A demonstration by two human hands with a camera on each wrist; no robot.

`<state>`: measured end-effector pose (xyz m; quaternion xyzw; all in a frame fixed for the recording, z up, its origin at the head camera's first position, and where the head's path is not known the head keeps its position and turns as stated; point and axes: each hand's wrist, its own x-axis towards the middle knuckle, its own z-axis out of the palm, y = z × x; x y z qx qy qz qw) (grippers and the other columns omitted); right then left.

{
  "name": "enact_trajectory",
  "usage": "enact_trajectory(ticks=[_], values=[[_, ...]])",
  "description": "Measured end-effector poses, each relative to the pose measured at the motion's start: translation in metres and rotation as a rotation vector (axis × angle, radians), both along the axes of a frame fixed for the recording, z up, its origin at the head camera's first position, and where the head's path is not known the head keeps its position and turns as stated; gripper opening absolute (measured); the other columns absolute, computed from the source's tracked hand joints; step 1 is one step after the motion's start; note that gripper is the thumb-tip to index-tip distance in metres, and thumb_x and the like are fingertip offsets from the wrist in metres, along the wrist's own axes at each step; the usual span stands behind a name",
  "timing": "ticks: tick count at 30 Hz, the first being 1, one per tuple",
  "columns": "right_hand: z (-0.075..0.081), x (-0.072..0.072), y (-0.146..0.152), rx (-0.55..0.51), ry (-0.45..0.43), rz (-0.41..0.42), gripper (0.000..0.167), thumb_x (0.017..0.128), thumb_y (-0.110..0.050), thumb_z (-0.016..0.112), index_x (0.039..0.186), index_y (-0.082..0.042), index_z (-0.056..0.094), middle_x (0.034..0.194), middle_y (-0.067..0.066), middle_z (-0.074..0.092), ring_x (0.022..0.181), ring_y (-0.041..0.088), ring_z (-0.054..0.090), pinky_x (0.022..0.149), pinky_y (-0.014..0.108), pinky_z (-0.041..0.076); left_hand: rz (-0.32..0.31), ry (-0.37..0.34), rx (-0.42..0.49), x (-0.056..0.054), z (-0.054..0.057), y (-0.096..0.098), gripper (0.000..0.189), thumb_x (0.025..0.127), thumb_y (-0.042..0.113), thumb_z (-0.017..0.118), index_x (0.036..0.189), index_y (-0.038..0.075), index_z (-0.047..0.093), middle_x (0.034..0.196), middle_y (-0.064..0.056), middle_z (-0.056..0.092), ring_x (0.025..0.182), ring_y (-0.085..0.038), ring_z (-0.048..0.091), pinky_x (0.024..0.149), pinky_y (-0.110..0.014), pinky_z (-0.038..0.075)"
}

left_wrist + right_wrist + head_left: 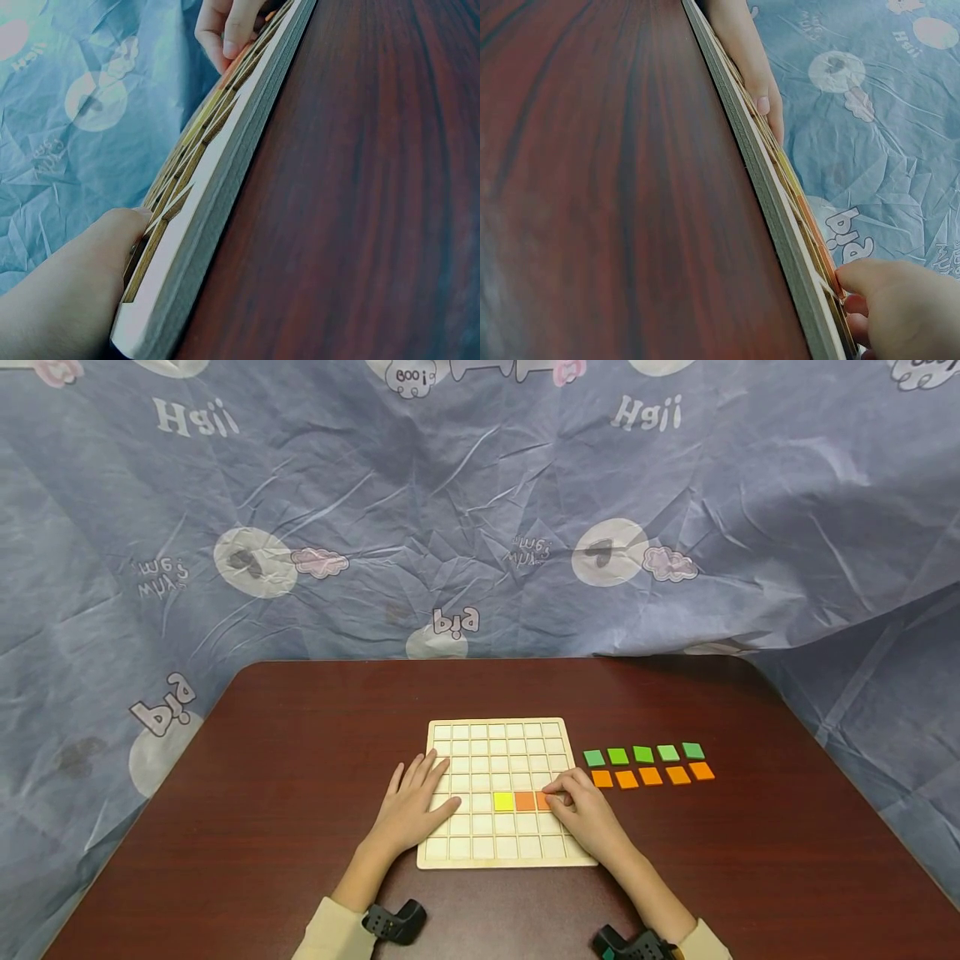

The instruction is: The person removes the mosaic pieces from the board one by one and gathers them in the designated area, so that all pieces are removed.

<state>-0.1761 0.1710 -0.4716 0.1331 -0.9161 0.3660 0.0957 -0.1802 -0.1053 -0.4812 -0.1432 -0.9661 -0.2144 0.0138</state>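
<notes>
A pale wooden grid board (480, 852) lies on the table. One row of it holds a yellow square tile (503, 802) and, to its right, a red-orange tile (525, 802). Beside that one, another red-orange tile (542, 802) lies at the fingertips of my right hand (588, 818), which pinches it with thumb and index finger; its right part is hidden. My left hand (408, 810) rests with spread fingers on the board's left edge. In the left wrist view, the left thumb (112, 232) touches the board's edge.
Right of the board lie two rows of loose square tiles: a green row (642, 754) behind and an orange row (650, 776) in front. The dark red-brown table (315, 735) reaches back to a grey-blue printed cloth (450, 485). Each wrist wears a black camera.
</notes>
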Motion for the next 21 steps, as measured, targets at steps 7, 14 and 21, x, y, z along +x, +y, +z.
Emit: enact_trajectory(ticks=[7, 14, 21], values=[[0.0007, -0.0008, -0.0007, 0.006, -0.002, 0.005, 0.004, 0.083, -0.014, 0.064, 0.087, -0.016, 0.064, 0.087, -0.007, 0.053, 0.069, 0.004, 0.042, 0.061, 0.018, 0.037, -0.002, 0.002, 0.005, -0.0002, 0.0001, -0.0002, 0.068, 0.089, 0.056, 0.039, 0.145, 0.022, 0.024, 0.153, -0.004, 0.016, 0.142, -0.025, 0.013, 0.114, -0.047, 0.002], [0.0015, -0.0012, -0.0017, -0.011, -0.04, 0.019, 0.008, 0.082, -0.013, 0.065, 0.087, -0.017, 0.06, 0.073, -0.007, 0.047, 0.064, 0.004, 0.041, 0.058, 0.018, 0.036, 0.0, 0.0, 0.007, -0.0002, 0.0005, -0.0001, 0.067, 0.089, 0.055, 0.04, 0.145, 0.022, 0.025, 0.153, -0.004, 0.017, 0.142, -0.025, 0.013, 0.114, -0.047, 0.002], [0.002, -0.0011, -0.0012, -0.05, -0.095, 0.034, 0.01, 0.083, -0.012, 0.065, 0.089, -0.015, 0.058, 0.068, -0.005, 0.05, 0.06, 0.003, 0.042, 0.055, 0.018, 0.037, 0.0, 0.004, 0.002, 0.0, 0.0008, 0.0003, 0.067, 0.089, 0.056, 0.039, 0.145, 0.022, 0.024, 0.153, -0.004, 0.017, 0.141, -0.025, 0.014, 0.114, -0.047, 0.003]])
